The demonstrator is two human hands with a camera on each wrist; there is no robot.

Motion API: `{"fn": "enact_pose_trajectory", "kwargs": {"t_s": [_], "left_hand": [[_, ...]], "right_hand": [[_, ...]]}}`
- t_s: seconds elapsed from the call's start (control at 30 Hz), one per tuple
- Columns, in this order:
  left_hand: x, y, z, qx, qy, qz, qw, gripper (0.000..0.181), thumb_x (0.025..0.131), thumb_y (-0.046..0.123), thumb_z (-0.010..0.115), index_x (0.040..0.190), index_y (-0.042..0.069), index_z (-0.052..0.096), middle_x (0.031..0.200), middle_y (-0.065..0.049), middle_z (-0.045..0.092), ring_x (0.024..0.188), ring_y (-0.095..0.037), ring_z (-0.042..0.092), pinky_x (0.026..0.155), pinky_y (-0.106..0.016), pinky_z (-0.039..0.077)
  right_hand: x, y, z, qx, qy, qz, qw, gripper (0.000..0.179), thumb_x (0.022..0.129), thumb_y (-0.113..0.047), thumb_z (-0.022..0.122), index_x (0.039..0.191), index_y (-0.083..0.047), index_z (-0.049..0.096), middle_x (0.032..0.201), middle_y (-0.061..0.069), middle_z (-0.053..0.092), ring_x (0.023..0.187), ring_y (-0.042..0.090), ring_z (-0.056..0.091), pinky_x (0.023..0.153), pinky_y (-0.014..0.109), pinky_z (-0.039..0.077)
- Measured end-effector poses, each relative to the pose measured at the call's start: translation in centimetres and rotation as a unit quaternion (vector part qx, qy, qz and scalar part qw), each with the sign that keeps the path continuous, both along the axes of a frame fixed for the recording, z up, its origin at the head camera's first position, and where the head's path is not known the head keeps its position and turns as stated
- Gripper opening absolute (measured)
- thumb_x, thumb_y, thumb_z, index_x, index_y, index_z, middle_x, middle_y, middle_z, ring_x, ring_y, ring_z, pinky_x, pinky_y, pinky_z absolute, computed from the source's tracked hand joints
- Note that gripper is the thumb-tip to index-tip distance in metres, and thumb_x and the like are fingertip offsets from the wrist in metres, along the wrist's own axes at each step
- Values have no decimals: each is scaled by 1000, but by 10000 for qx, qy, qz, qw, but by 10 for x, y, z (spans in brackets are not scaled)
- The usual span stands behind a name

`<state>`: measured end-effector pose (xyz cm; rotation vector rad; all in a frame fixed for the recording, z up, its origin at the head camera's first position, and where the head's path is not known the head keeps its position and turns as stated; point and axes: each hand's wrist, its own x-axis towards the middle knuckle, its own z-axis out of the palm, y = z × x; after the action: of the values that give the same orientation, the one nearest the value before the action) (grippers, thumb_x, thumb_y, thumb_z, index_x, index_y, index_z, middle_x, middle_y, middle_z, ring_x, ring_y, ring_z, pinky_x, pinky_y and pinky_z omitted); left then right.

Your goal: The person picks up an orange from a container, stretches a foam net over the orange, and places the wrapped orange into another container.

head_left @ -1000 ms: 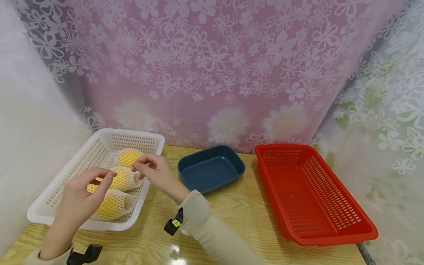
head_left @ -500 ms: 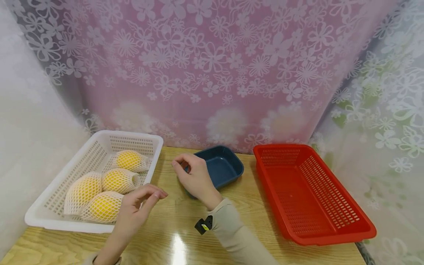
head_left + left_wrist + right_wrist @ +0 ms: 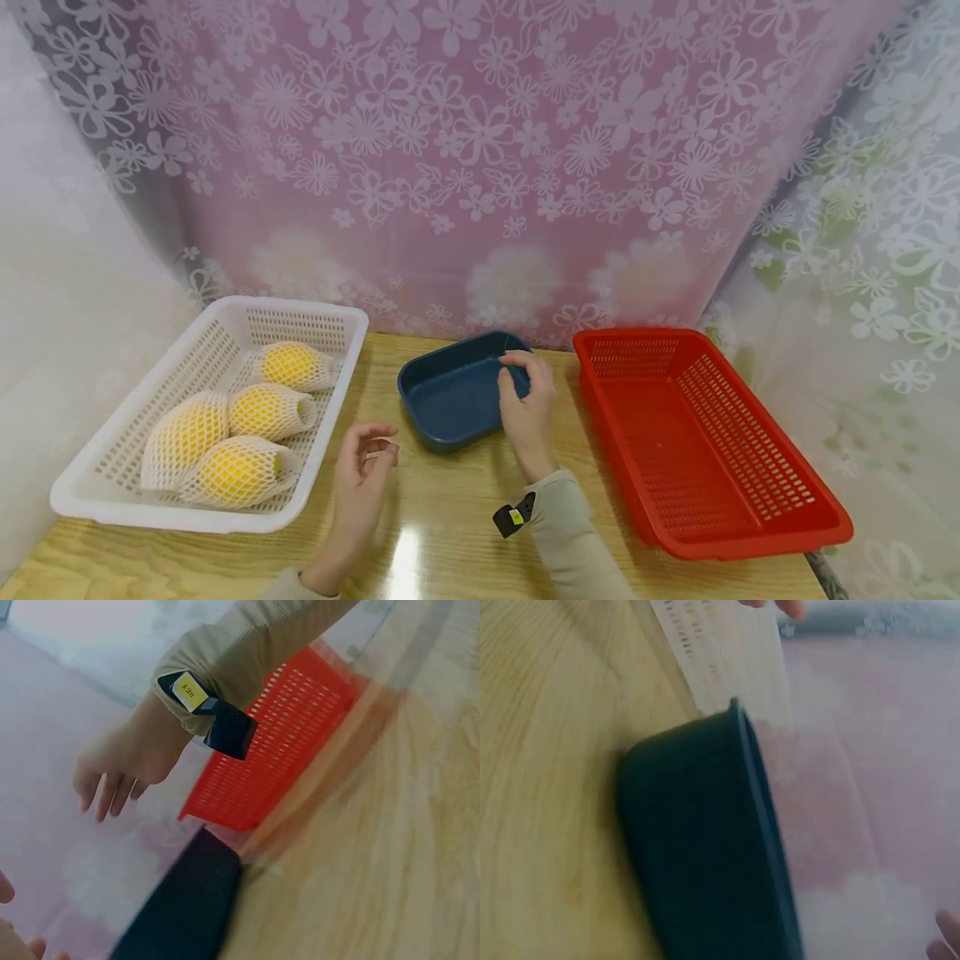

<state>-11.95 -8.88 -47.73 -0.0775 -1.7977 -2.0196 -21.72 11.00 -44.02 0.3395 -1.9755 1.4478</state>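
Observation:
My right hand [image 3: 528, 408] hovers over the right end of a dark blue rectangular basin [image 3: 438, 433], its fingers loosely bent and holding nothing. In the left wrist view, this right hand [image 3: 127, 761] is apart from the basin [image 3: 187, 900], fingers pointing down. To the left, my left hand [image 3: 363, 479] is above the wooden table between the white basket and the basin, with relaxed fingers and nothing in them. Several yellow fruits [image 3: 240, 473] in white foam net sleeves lie in the white perforated basket [image 3: 180, 518]; their exact kind is hard to tell.
A red perforated basket [image 3: 645, 442] stands at the right of the wooden table [image 3: 465, 533], with no contents visible. Behind the table hangs a pink flowered curtain [image 3: 450, 208]. The blue basin stands between the two baskets.
Both hands have moved right, from over the white basket to the middle of the table. The right hand is now over the basin. Fruits and containers stay where they were.

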Motion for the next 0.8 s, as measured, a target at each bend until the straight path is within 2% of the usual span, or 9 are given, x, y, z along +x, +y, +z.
{"fn": "enact_pose_trajectory", "kwargs": {"t_s": [0.1, 0.2, 0.33, 0.43, 0.53, 0.63, 0.73, 0.8], "left_hand": [[-3, 5, -10, 103, -305, 117, 9994, 31, 90, -16, 50, 120, -11, 45, 121, -20, 49, 99, -27, 53, 77, -21, 48], [-5, 12, -19, 82, -632, 102, 9979, 41, 93, -11, 53, 131, -8, 37, 133, -18, 41, 112, -32, 45, 85, -24, 45], [-7, 20, -29, -19, -1017, -109, 9948, 58, 96, -2, 55, 146, -1, 25, 149, -20, 27, 133, -36, 30, 106, -41, 34], [-10, 25, -35, -122, -1141, -283, 9930, 71, 98, 6, 58, 153, 1, 14, 158, -20, 14, 146, -38, 14, 115, -54, 19], [-14, 29, -40, -210, -1281, -389, 9908, 81, 99, 15, 60, 157, 5, 4, 164, -15, 4, 150, -35, 2, 117, -57, 10], [-17, 33, -44, -266, -1494, -460, 9874, 87, 99, 26, 61, 159, 9, 0, 165, -11, -1, 150, -35, -1, 117, -57, 9], [-21, 38, -48, -325, -1627, -543, 9846, 90, 99, 32, 62, 159, 11, -1, 165, -10, -2, 150, -35, -1, 117, -58, 9], [-24, 43, -52, -379, -1565, -558, 9854, 90, 99, 33, 61, 159, 11, -1, 165, -10, -1, 150, -34, -1, 117, -58, 8]], "right_hand": [[-1, 11, -15, -611, -455, -214, 9969, 24, 92, 5, 61, 115, 0, 63, 131, 18, 54, 128, 33, 43, 106, 55, 31], [-3, 21, -29, -1029, -1050, -485, 9879, 35, 94, 1, 61, 128, -1, 54, 144, 15, 42, 136, 31, 34, 110, 55, 26], [-5, 31, -43, -1577, -1932, -718, 9657, 52, 96, -12, 61, 144, -10, 38, 157, 10, 27, 144, 31, 23, 115, 53, 20], [-10, 35, -53, -2060, -2322, -691, 9481, 64, 96, -17, 62, 150, -16, 28, 161, 7, 19, 148, 31, 16, 118, 49, 18], [-19, 38, -62, -2572, -2319, -533, 9366, 70, 95, -13, 62, 153, -15, 23, 162, 8, 17, 150, 28, 11, 119, 45, 17], [-30, 41, -68, -2956, -2199, -401, 9288, 73, 94, -5, 60, 154, -11, 20, 162, 11, 15, 150, 25, 10, 119, 42, 16], [-38, 44, -73, -3117, -2207, -357, 9235, 75, 89, 4, 54, 154, -7, 20, 163, 13, 16, 150, 24, 11, 119, 40, 16], [-41, 45, -76, -3094, -2328, -319, 9214, 77, 84, 6, 49, 155, -5, 20, 163, 13, 16, 150, 24, 12, 118, 38, 18]]}}
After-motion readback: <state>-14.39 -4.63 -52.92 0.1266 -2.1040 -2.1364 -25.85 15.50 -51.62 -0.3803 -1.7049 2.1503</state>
